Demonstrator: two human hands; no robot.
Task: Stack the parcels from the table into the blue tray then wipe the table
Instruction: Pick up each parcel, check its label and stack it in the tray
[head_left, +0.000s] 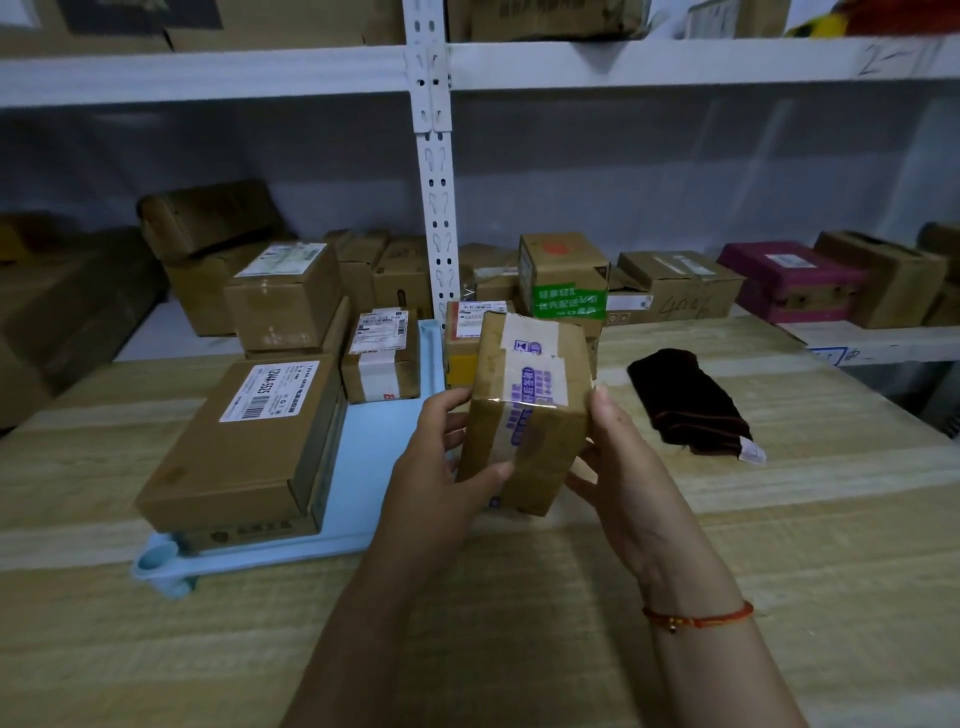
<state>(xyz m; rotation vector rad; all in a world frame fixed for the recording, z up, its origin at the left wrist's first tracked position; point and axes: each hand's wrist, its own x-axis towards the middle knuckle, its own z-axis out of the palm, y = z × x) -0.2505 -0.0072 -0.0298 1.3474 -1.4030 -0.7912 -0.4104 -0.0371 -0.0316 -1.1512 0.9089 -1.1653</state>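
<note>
Hands, left hand (441, 470) and right hand (621, 467), hold a taped brown parcel (527, 415) between them, fingers (493, 474) closed on its sides, lifted above the wooden table (519, 623) beside the blue tray (374, 457), which carries a large flat box (244, 441) and a smaller labelled box (382, 356), with a dark cloth (688, 402) lying to the right.

I hold a taped brown parcel (524, 415) between my left hand (441, 467) and right hand (618, 467), above the wooden table (571, 623). Two flat boxes (244, 441), possibly more, sit stacked in the blue tray (363, 457). A dark cloth (685, 402) lies to the right.
</note>
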